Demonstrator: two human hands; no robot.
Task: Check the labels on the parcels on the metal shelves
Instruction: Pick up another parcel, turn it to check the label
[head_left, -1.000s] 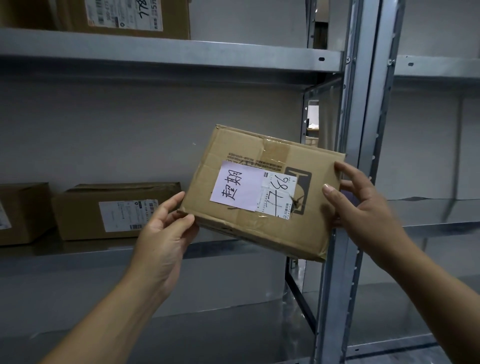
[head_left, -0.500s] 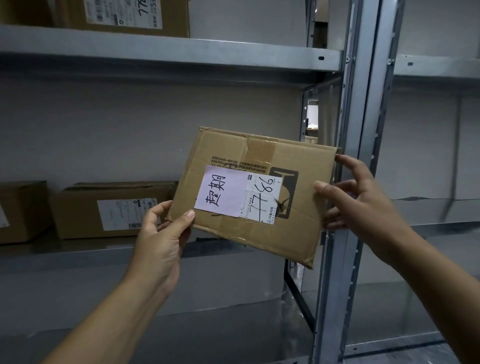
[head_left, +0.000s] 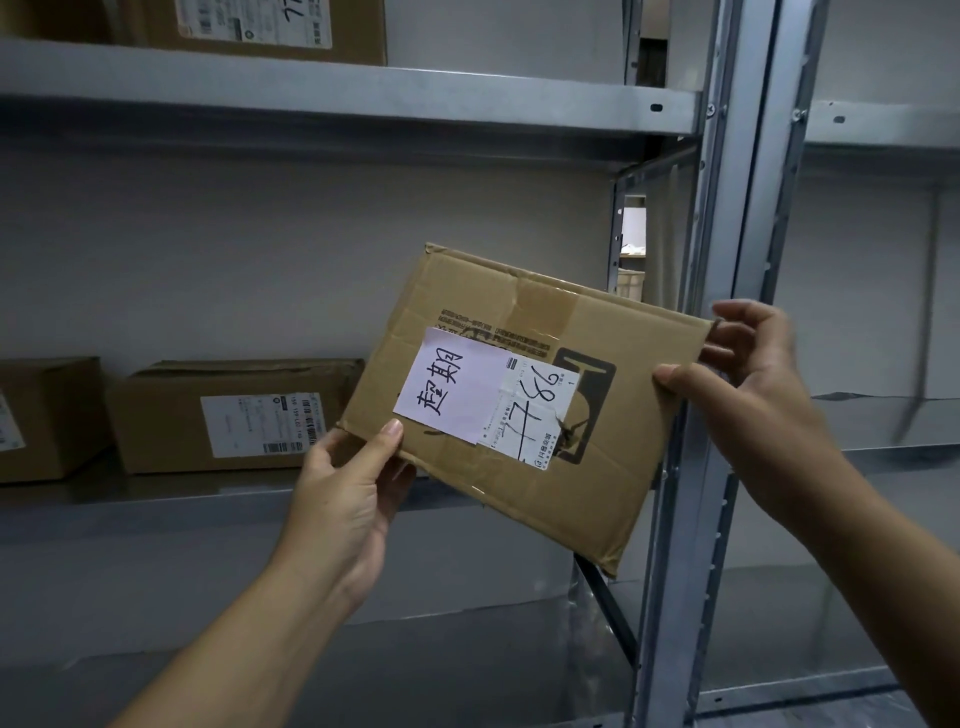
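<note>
— What are your hands doing?

— My left hand (head_left: 353, 483) pinches the lower left corner of a flat cardboard parcel (head_left: 597, 483), thumb on the front face just beside the pink note (head_left: 447, 389). My right hand (head_left: 748, 379) grips the upper right corner, thumb on the edge, fingers curled round behind.

— And where is the parcel?

— In the air between my hands, in front of the shelving, tilted so its top edge slopes down to the right. The pink note carries two handwritten characters. It overlaps a white shipping label (head_left: 535, 415) with big handwritten digits.

— What stands around it?

— Behind its left corner, a brown carton (head_left: 166, 410) sits on the middle shelf (head_left: 156, 499), its printed label (head_left: 260, 423) facing me. Another carton (head_left: 47, 415) stands just left of that. Above, the upper shelf (head_left: 363, 98) bears a third carton (head_left: 353, 31). The grey steel upright (head_left: 727, 208) runs down behind the parcel's right end, and the right-hand bay's shelf (head_left: 883, 431) lies past my right wrist.

— Anything you cannot make out?

— My left fingers are hidden behind the cardboard. The shipping label covers part of a dark printed mark on the parcel, and its small print is too fine to read. The leftmost carton is cut off at the edge, the top one at the frame.
</note>
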